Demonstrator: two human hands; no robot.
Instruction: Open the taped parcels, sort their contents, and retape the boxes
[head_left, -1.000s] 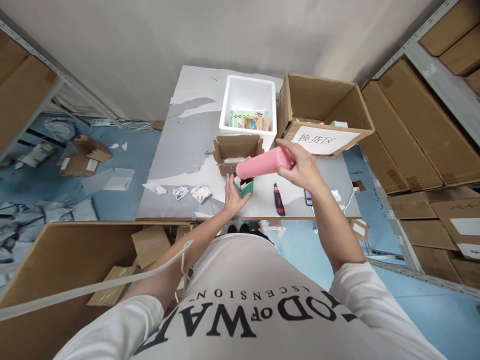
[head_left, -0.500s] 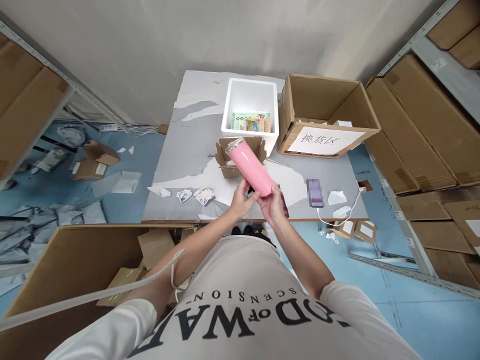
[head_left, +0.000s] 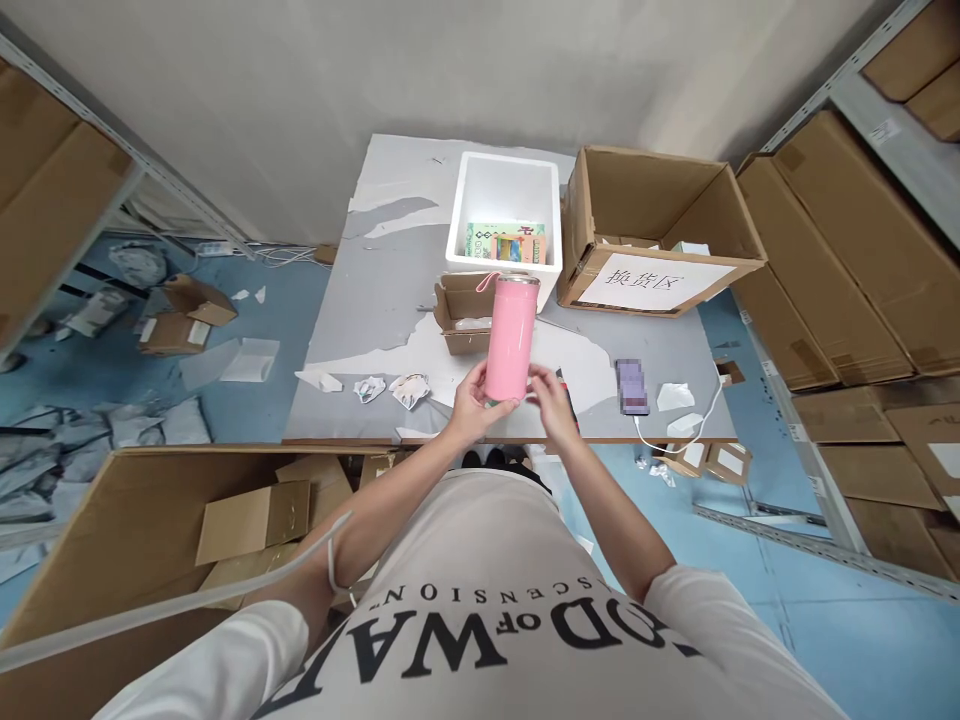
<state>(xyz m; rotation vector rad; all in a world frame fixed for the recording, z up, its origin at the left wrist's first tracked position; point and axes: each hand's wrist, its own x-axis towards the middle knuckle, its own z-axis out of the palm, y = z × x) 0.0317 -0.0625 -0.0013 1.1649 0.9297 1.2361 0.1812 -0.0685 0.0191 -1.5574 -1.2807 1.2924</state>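
A pink vacuum bottle (head_left: 511,340) with a silver rim and a pink strap loop at its top stands nearly upright above the near part of the table. My left hand (head_left: 478,407) is closed around its lower left side, the thumb across the base. On the other side, my right hand (head_left: 553,402) has bent fingers against the bottle's lower right edge. Right behind the bottle is a small open cardboard box (head_left: 466,340) with something whitish inside. A black and red object (head_left: 568,398) lies partly hidden beside my right hand.
A white foam box (head_left: 504,190) holding colourful printed packets and a large labelled carton (head_left: 660,280) stand at the back. To the right lie a phone (head_left: 631,386) on a cable and paper scraps. A big carton (head_left: 150,520) of boxes sits at lower left; shelves flank both sides.
The bottle has swung from leaning left to nearly upright, and its strap loop now shows. My right hand has shifted from under the base to the bottle's right side.
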